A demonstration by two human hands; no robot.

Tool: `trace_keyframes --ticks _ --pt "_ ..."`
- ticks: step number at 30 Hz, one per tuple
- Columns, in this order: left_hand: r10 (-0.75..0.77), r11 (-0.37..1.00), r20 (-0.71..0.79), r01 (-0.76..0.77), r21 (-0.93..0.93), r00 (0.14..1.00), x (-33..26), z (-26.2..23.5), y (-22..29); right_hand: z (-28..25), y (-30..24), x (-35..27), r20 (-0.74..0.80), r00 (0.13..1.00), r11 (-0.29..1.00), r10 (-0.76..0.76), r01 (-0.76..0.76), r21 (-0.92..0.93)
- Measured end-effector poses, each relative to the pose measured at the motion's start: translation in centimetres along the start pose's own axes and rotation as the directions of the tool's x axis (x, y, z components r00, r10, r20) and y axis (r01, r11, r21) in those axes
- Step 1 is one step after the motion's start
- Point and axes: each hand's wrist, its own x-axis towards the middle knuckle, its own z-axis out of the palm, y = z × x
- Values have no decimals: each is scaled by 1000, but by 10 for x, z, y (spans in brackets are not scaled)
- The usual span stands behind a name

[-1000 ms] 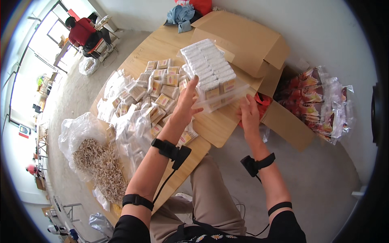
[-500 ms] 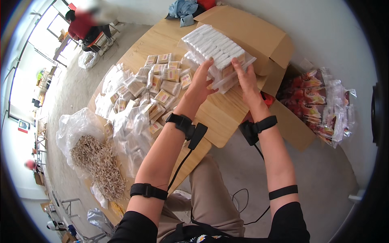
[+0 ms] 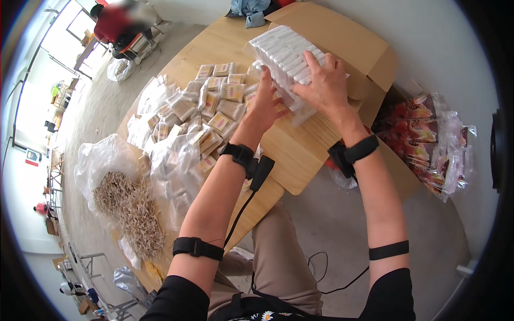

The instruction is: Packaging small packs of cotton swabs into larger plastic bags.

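Observation:
A clear plastic bag of cotton swab packs point(image 3: 286, 51), their white tips facing up in rows, sits at the table's far right in front of an open carton. My right hand point(image 3: 324, 88) is over its near right corner, fingers bent on the white top and thumb against the near side. At the bag's near left side is my left hand point(image 3: 262, 107), with thumb raised and fingers apart. Its fingertips come close to the loose plastic; whether they touch it is unclear. Left of that hand lies a heap of small labelled swab packs point(image 3: 219, 101).
The cardboard carton point(image 3: 342, 40) stands open behind the bag. Loose swabs point(image 3: 131, 214) spill from a clear bag point(image 3: 107, 158) at left. Printed plastic packaging point(image 3: 423, 139) is stacked at right. Blue cloth point(image 3: 250, 9) lies at the far edge. Another person point(image 3: 110, 27) sits farther off.
My right hand has moved from the bag's near edge up onto its top corner. My left hand's fingers have come away from the bag's near edge. The view has shifted slightly.

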Motion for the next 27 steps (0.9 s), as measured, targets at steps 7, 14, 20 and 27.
trace_keyframes --ticks 7,14,20,27 --pt "-16 1000 -34 17 22 999 -3 -5 -2 -7 -10 2 71 996 998 48 -45 -39" --pt "89 909 35 -96 405 995 -92 -36 12 6 -17 -1 31 999 987 44 -38 -158" --pt "469 711 -179 -250 657 865 -242 -95 16 -1 -22 -18 -161 977 935 -142 79 -346" --pt "486 769 -503 -77 634 714 -424 -161 -85 -8 -181 -183 1 935 804 -354 304 511"
